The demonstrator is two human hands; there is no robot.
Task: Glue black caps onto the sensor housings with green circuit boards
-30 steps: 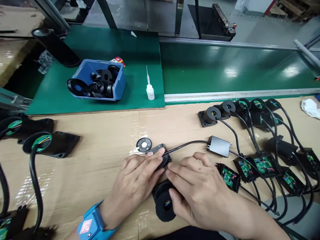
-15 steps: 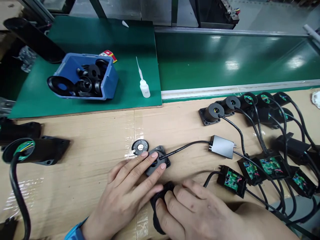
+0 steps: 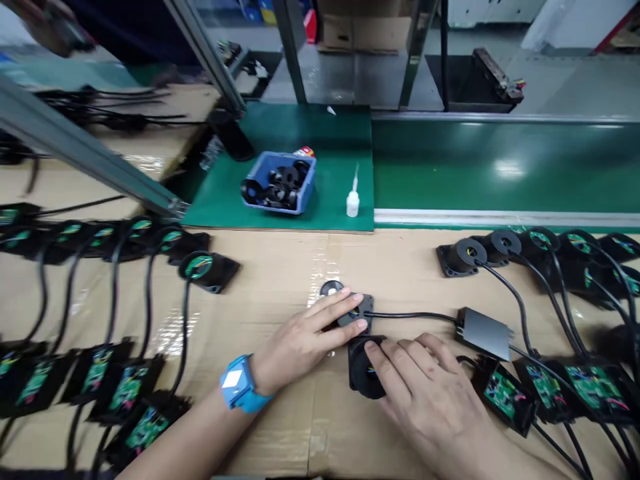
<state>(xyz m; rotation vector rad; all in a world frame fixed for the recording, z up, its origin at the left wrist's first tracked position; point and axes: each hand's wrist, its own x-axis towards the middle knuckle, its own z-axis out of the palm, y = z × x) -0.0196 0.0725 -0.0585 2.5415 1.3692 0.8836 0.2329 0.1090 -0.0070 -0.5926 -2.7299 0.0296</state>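
My left hand (image 3: 307, 343) lies with its fingers stretched out over a black square-based housing (image 3: 369, 325), fingertips touching its top. A cable runs right from that housing to a grey-covered box (image 3: 484, 333). Just behind my left fingers sits a small round black cap (image 3: 330, 288), partly hidden. My right hand (image 3: 425, 383) grips a second black cylindrical housing (image 3: 364, 373) by its right side, its round opening facing up and its square base partly visible. Beside my right hand lies an open black box with a green circuit board (image 3: 505, 393).
More round housings (image 3: 463, 255) with cables stand at the right, others (image 3: 200, 267) at the left. Open circuit-board boxes (image 3: 95, 373) line the left front. On a green mat (image 3: 215, 207) are a blue bin (image 3: 305, 193) of black parts and a white dropper bottle (image 3: 353, 203).
The view has swung up and left, bringing the left rows of housings into sight. The right hand's housing now shows its round opening. My left hand still rests on the cabled housing.
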